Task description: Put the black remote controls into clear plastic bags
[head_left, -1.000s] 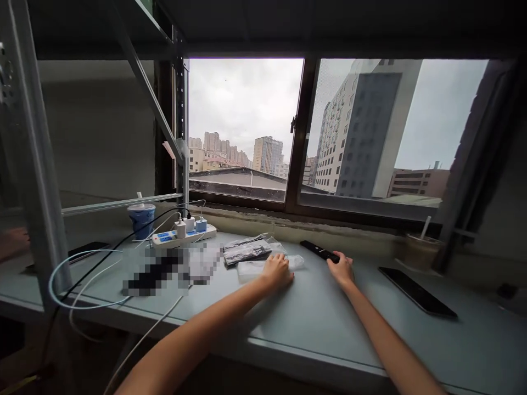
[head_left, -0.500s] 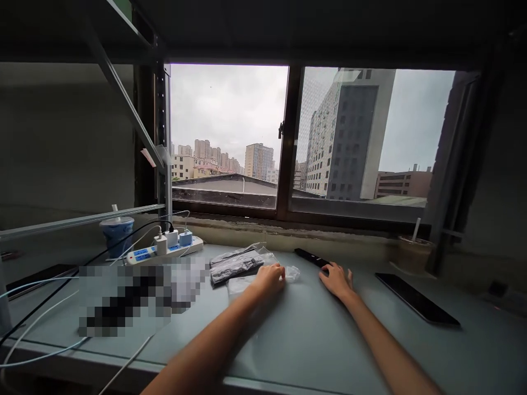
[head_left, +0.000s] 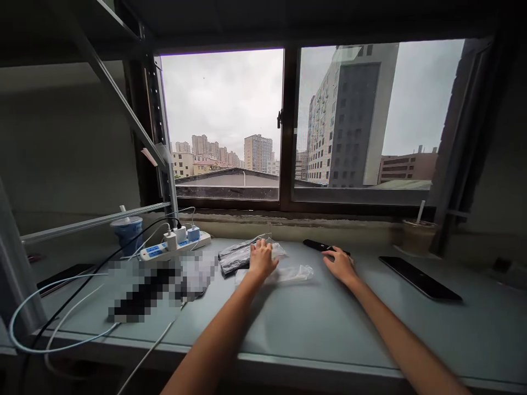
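My left hand (head_left: 261, 258) reaches forward over a pile of clear plastic bags, its fingers spread on the bag with dark contents (head_left: 236, 259). An empty clear bag (head_left: 290, 274) lies just right of that hand. My right hand (head_left: 340, 264) rests flat on the grey desk (head_left: 313, 323), fingers spread, its fingertips touching the near end of a black remote control (head_left: 320, 246). Neither hand grips anything.
A white power strip (head_left: 175, 247) with chargers and a blue cup (head_left: 127, 232) stand at the back left, with cables (head_left: 53, 312) trailing off the desk's front left. A black phone (head_left: 420, 278) and a drink cup (head_left: 415, 235) are at the right. A metal shelf frame (head_left: 123, 104) rises on the left.
My left hand slid forward from the clear bag onto the bag with dark contents. My right hand stayed by the remote. The view shifted slightly.
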The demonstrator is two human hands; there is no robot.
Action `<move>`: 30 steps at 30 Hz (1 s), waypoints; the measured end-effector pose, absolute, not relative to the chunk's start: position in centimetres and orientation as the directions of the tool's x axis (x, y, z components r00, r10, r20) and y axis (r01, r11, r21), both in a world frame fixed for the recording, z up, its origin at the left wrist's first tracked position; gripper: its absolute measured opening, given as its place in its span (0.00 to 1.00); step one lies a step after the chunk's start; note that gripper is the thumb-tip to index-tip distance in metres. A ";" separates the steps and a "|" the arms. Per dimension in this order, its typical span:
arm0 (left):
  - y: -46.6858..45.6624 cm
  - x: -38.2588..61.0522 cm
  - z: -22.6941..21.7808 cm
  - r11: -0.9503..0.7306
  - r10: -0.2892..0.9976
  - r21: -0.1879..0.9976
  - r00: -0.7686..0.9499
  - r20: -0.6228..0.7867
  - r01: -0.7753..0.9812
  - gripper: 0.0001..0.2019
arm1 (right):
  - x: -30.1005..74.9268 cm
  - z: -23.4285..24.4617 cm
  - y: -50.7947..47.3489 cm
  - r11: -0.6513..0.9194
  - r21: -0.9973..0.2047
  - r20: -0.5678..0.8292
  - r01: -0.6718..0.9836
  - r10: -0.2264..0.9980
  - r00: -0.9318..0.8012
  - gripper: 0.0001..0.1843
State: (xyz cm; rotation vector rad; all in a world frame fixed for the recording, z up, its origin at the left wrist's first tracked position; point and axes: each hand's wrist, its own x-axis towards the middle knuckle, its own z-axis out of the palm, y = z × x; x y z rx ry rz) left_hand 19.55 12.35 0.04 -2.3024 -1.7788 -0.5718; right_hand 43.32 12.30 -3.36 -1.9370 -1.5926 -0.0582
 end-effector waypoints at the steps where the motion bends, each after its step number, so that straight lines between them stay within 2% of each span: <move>1: 12.7 19.2 -0.2 -0.172 0.916 0.096 0.123 0.383 0.980 0.19 | 42.8 -3.2 12.2 -0.037 -0.445 0.422 0.895 0.872 0.246 0.16; 4: 13.2 18.8 -1.0 -0.030 0.947 0.123 -0.011 0.321 0.992 0.23 | 41.2 -2.9 11.9 0.117 -0.481 0.481 0.869 0.864 0.149 0.15; 8: 13.1 19.4 -1.4 -0.071 0.951 0.126 0.029 0.308 0.990 0.20 | 39.3 -2.8 11.6 0.322 -0.491 0.525 0.810 0.851 -0.020 0.14; 11: 13.0 19.8 -1.4 -0.123 0.946 0.123 0.079 0.314 0.985 0.19 | 38.6 -2.8 11.3 0.388 -0.492 0.505 0.779 0.857 -0.107 0.14; 18: 13.0 20.7 -1.7 -0.278 0.917 0.129 0.223 0.331 0.952 0.16 | 38.3 -2.6 10.9 0.349 -0.500 0.427 0.793 0.896 -0.126 0.15; 25: 12.5 21.3 -1.4 -0.449 0.847 0.155 0.364 0.388 0.880 0.17 | 38.8 -3.1 11.3 0.201 -0.521 0.420 0.830 0.906 0.044 0.15; 30: 12.2 21.8 -1.3 -0.498 0.808 0.166 0.386 0.446 0.851 0.16 | 38.9 -3.2 11.4 0.163 -0.548 0.426 0.820 0.898 0.106 0.14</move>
